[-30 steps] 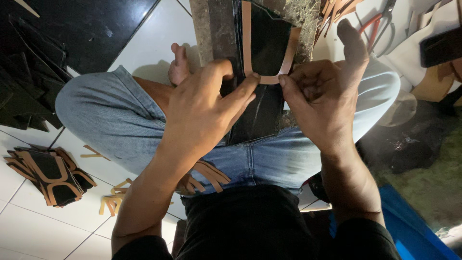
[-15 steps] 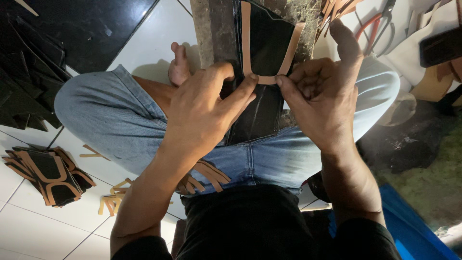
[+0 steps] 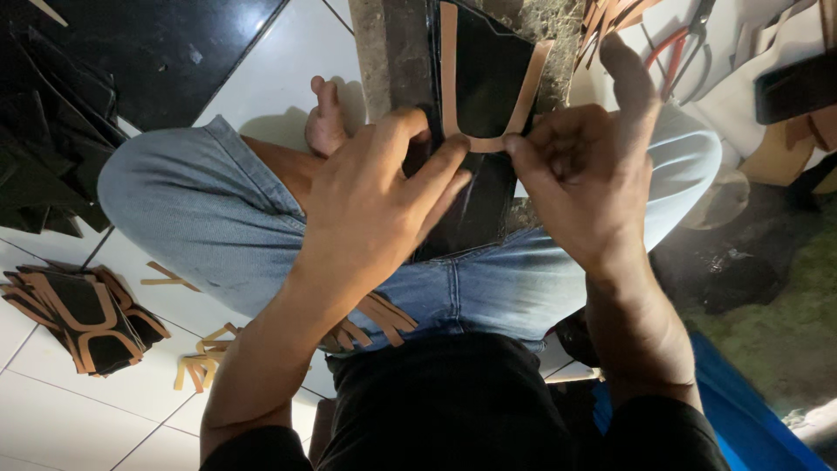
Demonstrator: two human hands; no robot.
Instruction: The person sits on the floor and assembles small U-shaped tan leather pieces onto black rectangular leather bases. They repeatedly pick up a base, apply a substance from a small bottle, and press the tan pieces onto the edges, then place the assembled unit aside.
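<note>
A black leather piece (image 3: 481,87) lies on a stone slab (image 3: 397,52) above my crossed legs in jeans. A tan strip (image 3: 486,144) runs in a U shape along its edges. My left hand (image 3: 375,209) pinches the strip's bottom bend with thumb and forefinger. My right hand (image 3: 580,179) pinches the same bend from the right side, its index finger raised. Both hands press the strip against the black piece.
A stack of black pieces with tan trim (image 3: 78,318) lies on the white tiled floor at left, with loose tan strips (image 3: 200,366) nearby. More tan strips (image 3: 375,318) rest on my lap. Scissors with red handles (image 3: 684,35) lie at top right. A blue object (image 3: 741,410) sits at lower right.
My right hand's fingers have shifted slightly along the strip's bend. Otherwise hands and piece stay where they were.
</note>
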